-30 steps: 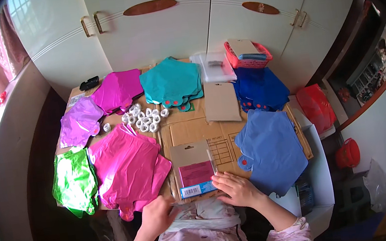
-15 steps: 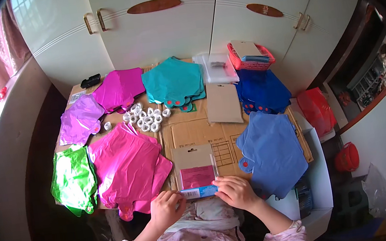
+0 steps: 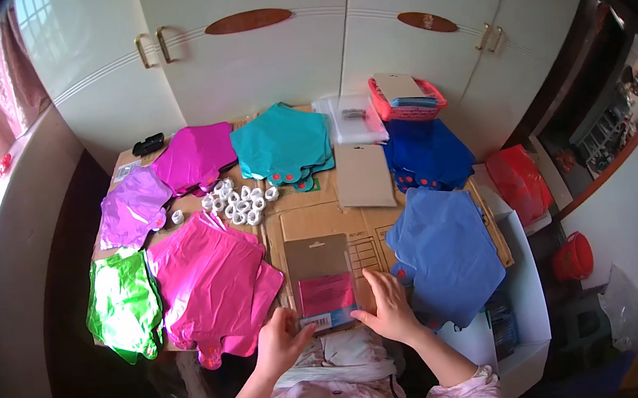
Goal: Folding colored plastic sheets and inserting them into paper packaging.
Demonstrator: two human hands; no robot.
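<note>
A flat packet (image 3: 320,259) lies at the near middle of the cardboard, a grey-brown card with a hang hole inside a shiny clear sleeve. On its lower part show a pink rectangle (image 3: 327,293) and a pale blue strip with a barcode. My left hand (image 3: 279,339) is closed at the packet's lower left corner, the thumb over its edge and the fingers curled beside it. My right hand (image 3: 388,309) is open at the right edge, thumb by the lower right corner and fingers stretched out. Left of the packet lies a pile of pink foil balloons (image 3: 213,281).
Around the cardboard (image 3: 302,221) lie green (image 3: 123,305), lilac (image 3: 134,203), purple (image 3: 193,157), teal (image 3: 281,143), dark blue (image 3: 427,154) and light blue (image 3: 451,250) foil balloons. White ribbon rolls (image 3: 236,202), backing cards (image 3: 364,177), clear sleeves (image 3: 349,120) and a red basket (image 3: 438,95) stand further back.
Both hands have shifted off the packet's bottom strip toward its sides. My right fingers have straightened and spread. A glossy sheen now covers the packet's card. The view has tilted slightly.
</note>
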